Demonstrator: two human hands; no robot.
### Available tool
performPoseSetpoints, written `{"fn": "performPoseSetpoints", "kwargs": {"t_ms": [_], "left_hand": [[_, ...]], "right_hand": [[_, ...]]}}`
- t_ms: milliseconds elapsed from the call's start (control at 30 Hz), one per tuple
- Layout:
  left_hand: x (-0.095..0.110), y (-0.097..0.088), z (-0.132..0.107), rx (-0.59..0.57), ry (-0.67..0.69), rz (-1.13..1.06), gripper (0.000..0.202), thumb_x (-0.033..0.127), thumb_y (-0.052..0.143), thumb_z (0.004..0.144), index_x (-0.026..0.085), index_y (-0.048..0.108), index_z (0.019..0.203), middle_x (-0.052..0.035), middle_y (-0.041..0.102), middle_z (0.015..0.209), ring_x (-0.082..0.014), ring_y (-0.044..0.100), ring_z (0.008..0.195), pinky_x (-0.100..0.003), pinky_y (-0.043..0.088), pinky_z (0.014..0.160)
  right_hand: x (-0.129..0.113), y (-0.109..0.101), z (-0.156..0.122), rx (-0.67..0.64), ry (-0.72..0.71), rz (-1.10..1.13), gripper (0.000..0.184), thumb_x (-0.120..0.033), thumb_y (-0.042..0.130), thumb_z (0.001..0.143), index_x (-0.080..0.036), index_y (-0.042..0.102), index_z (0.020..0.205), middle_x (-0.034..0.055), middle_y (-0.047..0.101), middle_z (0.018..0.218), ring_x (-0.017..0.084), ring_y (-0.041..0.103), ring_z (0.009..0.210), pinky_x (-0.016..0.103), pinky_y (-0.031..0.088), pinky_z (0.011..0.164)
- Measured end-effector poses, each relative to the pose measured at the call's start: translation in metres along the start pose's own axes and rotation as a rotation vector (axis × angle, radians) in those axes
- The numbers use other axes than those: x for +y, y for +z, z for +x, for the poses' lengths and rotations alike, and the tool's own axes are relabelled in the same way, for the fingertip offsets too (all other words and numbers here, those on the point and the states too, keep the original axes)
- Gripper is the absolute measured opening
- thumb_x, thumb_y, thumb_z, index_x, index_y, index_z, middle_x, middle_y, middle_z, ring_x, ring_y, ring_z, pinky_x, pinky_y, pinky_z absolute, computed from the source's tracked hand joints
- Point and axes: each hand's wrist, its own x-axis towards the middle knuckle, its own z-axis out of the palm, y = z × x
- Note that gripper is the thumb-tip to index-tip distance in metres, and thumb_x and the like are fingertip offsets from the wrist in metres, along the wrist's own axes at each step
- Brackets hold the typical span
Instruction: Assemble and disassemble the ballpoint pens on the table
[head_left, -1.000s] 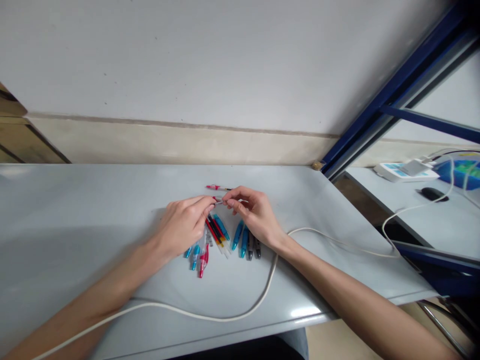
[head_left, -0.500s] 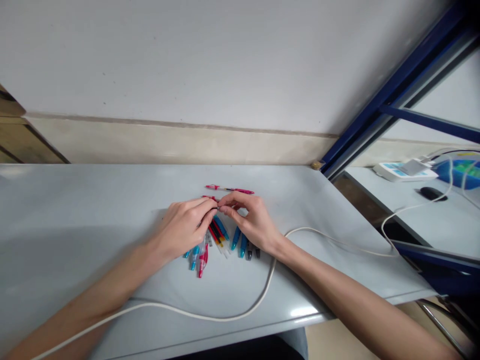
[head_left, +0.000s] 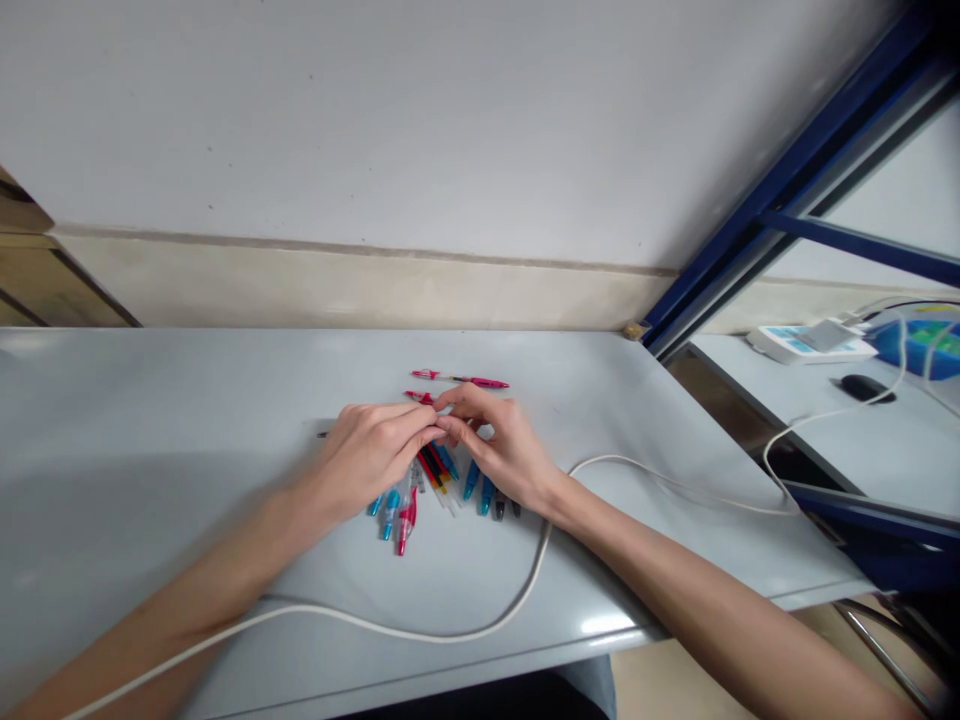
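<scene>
Grip: left hand (head_left: 375, 450) and right hand (head_left: 514, 445) pinched closed, fingertips touching, apparently round one slim rod (head_left: 322, 434), mostly hidden.
Table (head_left: 187, 390): grey, beneath both hands.
Red pen (head_left: 487, 383): one o'clock from the fingertips.
Blue barrels (head_left: 472, 480): five o'clock.
Refills (head_left: 433, 466): six o'clock.
Dark end of rod: now juts out at nine o'clock; the gap between fingertips has closed, so any joint is hidden.
Writing: none readable.

Some desk corner is showing, whether home or office staying unclear: pens (head_left: 406, 520) are lying on a grey worktop (head_left: 187, 385); at right, beyond a blue frame (head_left: 795, 168), a mouse (head_left: 868, 388) and power strip (head_left: 787, 347) are sitting.
</scene>
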Motion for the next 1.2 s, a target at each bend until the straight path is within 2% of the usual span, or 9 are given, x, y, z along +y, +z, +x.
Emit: {"fn": "performPoseSetpoints", "kwargs": {"t_ms": [133,300,400,667,1033,1133,1200], "left_hand": [[-0.001,0.001,-0.001,0.004,-0.033,0.039,0.026,0.029,0.047,0.104,0.021,0.069,0.093,0.0018,0.071,0.076,-0.0142,0.063,0.061,-0.027,0.038,0.058],[-0.004,-0.002,0.000,0.044,-0.098,0.031,0.025,0.029,0.048,0.104,0.029,0.069,0.118,0.0014,0.078,0.103,-0.0179,0.073,0.081,-0.027,0.046,0.066],[-0.006,-0.003,0.000,0.032,-0.145,0.025,0.026,0.029,0.048,0.103,0.030,0.071,0.116,0.0020,0.078,0.108,-0.0196,0.074,0.087,-0.028,0.049,0.070],[-0.014,0.001,0.001,0.045,-0.198,0.028,0.028,0.032,0.045,0.104,0.031,0.072,0.111,0.0017,0.078,0.106,-0.0207,0.075,0.089,-0.029,0.050,0.071],[-0.011,-0.002,0.000,0.071,-0.196,0.034,0.027,0.030,0.046,0.103,0.029,0.073,0.107,-0.0001,0.078,0.101,-0.0190,0.073,0.085,-0.028,0.048,0.068],[-0.010,-0.004,0.001,0.090,-0.214,0.031,0.026,0.028,0.047,0.103,0.027,0.072,0.103,-0.0005,0.078,0.098,-0.0190,0.072,0.083,-0.028,0.045,0.067],[-0.010,-0.005,0.002,0.098,-0.221,0.028,0.026,0.027,0.046,0.103,0.026,0.071,0.099,-0.0007,0.077,0.094,-0.0185,0.071,0.081,-0.027,0.043,0.066]], "right_hand": [[-0.002,-0.003,0.002,0.003,0.017,0.017,0.011,-0.027,0.056,0.101,-0.020,0.063,0.106,0.0002,0.070,0.083,0.014,0.066,0.076,0.024,0.047,0.065],[-0.004,-0.015,0.006,0.106,0.063,-0.001,0.016,-0.032,0.055,0.101,-0.019,0.064,0.105,0.0017,0.070,0.083,0.014,0.066,0.075,0.026,0.050,0.069],[-0.001,-0.024,0.010,0.170,0.088,-0.045,0.017,-0.031,0.053,0.101,-0.019,0.065,0.103,0.0017,0.068,0.082,0.014,0.066,0.074,0.027,0.051,0.070],[0.010,-0.037,0.015,0.268,0.084,-0.098,0.017,-0.026,0.050,0.099,-0.019,0.066,0.102,0.0013,0.066,0.080,0.014,0.060,0.070,0.027,0.049,0.068],[0.012,-0.032,0.013,0.215,0.113,-0.115,0.020,-0.027,0.049,0.099,-0.018,0.066,0.100,0.0026,0.068,0.085,0.016,0.064,0.078,0.029,0.050,0.072],[0.010,-0.036,0.013,0.127,0.108,-0.185,0.018,-0.025,0.052,0.098,-0.018,0.069,0.101,0.0033,0.069,0.089,0.016,0.061,0.078,0.030,0.048,0.073],[0.007,-0.038,0.012,0.010,0.075,-0.263,0.017,-0.023,0.056,0.096,-0.019,0.071,0.104,0.0046,0.069,0.094,0.018,0.061,0.083,0.032,0.048,0.077]]}}
